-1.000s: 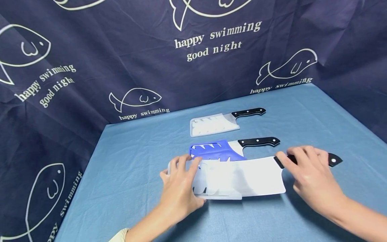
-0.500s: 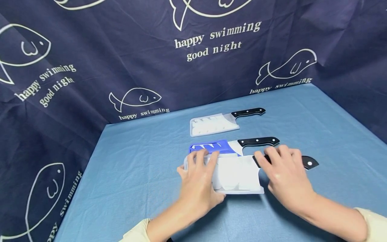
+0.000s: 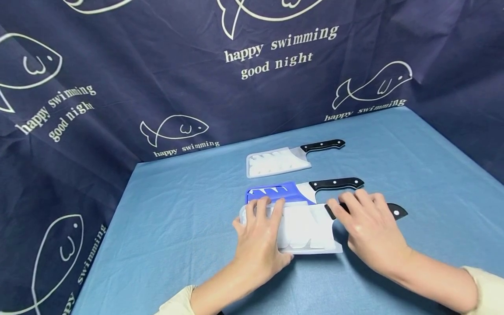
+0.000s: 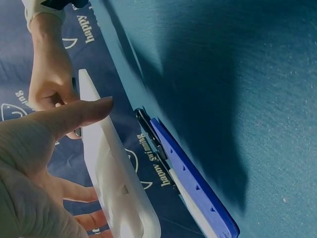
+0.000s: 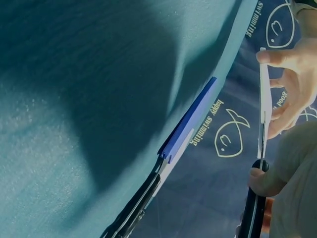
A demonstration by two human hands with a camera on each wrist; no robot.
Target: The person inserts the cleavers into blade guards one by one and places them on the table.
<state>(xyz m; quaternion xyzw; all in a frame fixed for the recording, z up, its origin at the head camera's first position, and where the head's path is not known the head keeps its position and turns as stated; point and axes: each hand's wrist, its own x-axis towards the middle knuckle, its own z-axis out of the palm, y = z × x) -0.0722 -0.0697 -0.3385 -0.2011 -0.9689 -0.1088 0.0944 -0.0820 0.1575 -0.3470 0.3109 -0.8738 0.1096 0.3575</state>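
Observation:
My left hand (image 3: 260, 238) grips a translucent white blade guard (image 3: 303, 251) by its left part, thumb on the near edge and fingers over the far edge. Inside the guard sits the blade of a cleaver (image 3: 305, 225). Its black handle (image 3: 396, 212) is in my right hand (image 3: 372, 223), fingers wrapped round it. Both wrist views show the sheathed cleaver held above the table, its guard (image 4: 109, 173) pinched between left thumb and fingers. Just behind it lies a second cleaver in a blue guard (image 3: 281, 191), partly hidden by the held one.
A third cleaver in a white guard (image 3: 275, 162) lies farther back, its black handle (image 3: 323, 145) toward the right. A blue cloth (image 3: 189, 210) covers the table. Dark blue curtains (image 3: 177, 65) with fish prints hang behind and at the sides.
My right hand has moved left with the cleaver, and its blade has slid deep into the white guard. My left hand has shifted slightly right, still holding the guard.

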